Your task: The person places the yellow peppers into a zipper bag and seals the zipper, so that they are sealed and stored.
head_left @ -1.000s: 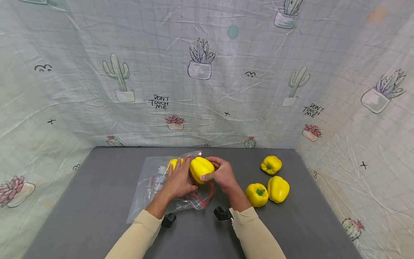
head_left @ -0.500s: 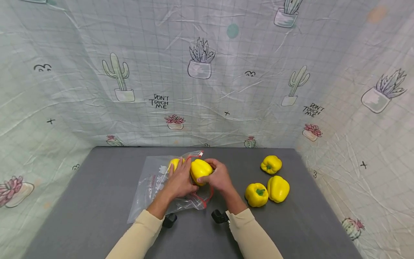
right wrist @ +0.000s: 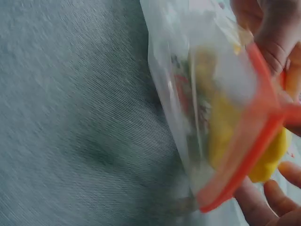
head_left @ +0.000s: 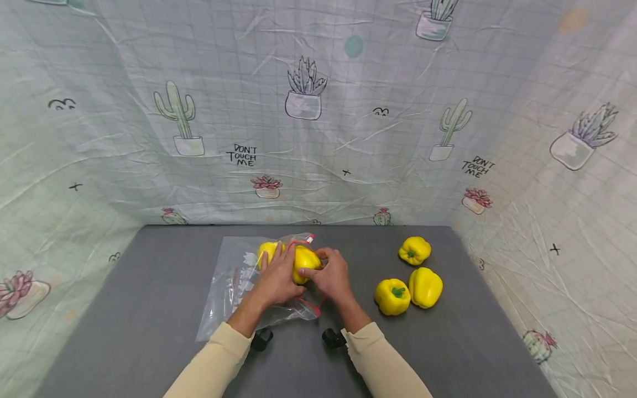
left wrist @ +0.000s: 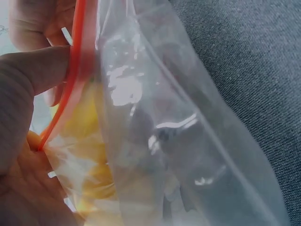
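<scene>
A clear zip bag point(head_left: 221, 298) with a red zip strip lies on the grey table, its mouth facing right. My left hand point(head_left: 275, 281) holds the bag's mouth, its thumb against the red strip point(left wrist: 73, 70) in the left wrist view. Inside the bag, a yellow bell pepper point(head_left: 267, 250) shows past the left fingers. My right hand point(head_left: 334, 278) grips another yellow bell pepper point(head_left: 304, 260) at the mouth, thumb on its near side. The right wrist view shows yellow point(right wrist: 223, 127) through the plastic, partly blurred. The right hand's far fingers are partly hidden behind the pepper.
Three more yellow bell peppers lie at the right: one farther back point(head_left: 414, 251), one with its green stem up point(head_left: 393, 297), and one beside it point(head_left: 426, 288). A patterned cloth point(head_left: 318, 166) hangs behind the table point(head_left: 159, 287).
My right hand has moved slightly left and pushed its pepper further into the bag's mouth. The left hand has stayed nearly in place. The view has shifted slightly.
</scene>
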The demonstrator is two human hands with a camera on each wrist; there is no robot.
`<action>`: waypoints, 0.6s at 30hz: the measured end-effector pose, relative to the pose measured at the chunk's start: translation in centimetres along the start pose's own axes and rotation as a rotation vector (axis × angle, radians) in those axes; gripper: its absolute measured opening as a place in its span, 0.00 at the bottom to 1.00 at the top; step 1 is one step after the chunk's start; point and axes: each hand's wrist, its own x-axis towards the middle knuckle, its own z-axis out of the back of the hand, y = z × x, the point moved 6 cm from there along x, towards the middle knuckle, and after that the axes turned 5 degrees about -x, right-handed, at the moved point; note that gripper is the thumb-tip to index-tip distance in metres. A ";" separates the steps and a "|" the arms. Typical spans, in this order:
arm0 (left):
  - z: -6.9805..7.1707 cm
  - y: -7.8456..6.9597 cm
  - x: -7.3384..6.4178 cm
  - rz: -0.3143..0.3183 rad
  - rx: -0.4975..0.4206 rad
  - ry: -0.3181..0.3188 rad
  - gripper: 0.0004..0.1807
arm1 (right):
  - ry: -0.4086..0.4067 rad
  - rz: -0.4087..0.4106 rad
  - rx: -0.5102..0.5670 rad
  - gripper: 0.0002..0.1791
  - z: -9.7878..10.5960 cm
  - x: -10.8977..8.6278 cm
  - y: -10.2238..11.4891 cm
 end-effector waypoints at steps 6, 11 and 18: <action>-0.2 0.0 -0.1 -0.029 0.033 -0.005 0.61 | -0.051 -0.037 0.074 0.24 -0.9 -0.5 -0.8; -0.2 0.2 0.0 -0.020 0.034 0.007 0.62 | -0.009 -0.048 0.185 0.20 -1.8 -0.5 -1.7; -0.2 0.3 0.2 -0.018 0.046 0.016 0.61 | 0.002 -0.020 0.254 0.16 -2.1 0.2 -2.1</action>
